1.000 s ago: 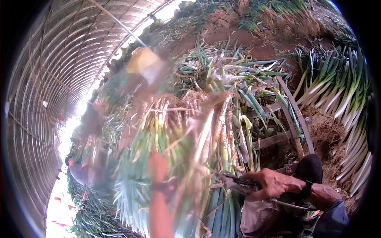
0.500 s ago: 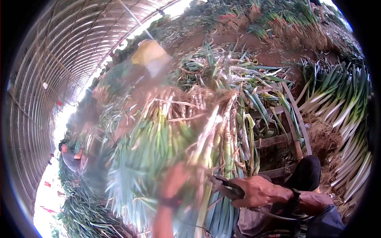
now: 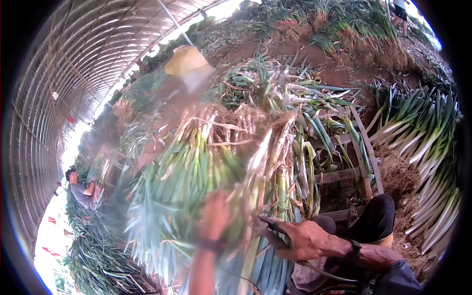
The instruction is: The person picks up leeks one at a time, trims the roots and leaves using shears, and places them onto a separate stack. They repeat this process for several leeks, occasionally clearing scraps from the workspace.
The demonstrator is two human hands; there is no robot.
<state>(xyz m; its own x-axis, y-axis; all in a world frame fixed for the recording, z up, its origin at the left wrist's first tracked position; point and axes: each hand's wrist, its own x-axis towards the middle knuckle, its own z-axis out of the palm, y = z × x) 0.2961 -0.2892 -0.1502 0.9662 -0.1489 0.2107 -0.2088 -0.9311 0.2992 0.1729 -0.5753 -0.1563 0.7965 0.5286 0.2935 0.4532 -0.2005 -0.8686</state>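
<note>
A thick pile of leeks, roots uppermost and green leaves hanging downward, lies before me. My left hand is over the leaves left of centre, nearest some pale upright stalks; blur and haze hide its fingers. Wrapped round a dark, narrow-tipped tool, my right hand is beside the lower stalks at centre right. The tool's tip points left toward the leeks, and I cannot make out its exact kind. A thin hose runs below that hand.
A wooden frame stands right of the pile, near my dark-clothed knee. Cleaned leeks lie in a row at far right. A person sits at far left, and another person's legs show at upper right.
My right hand and the tool have shifted slightly left. My left hand is a little higher over the leaves. The view has tilted slightly.
</note>
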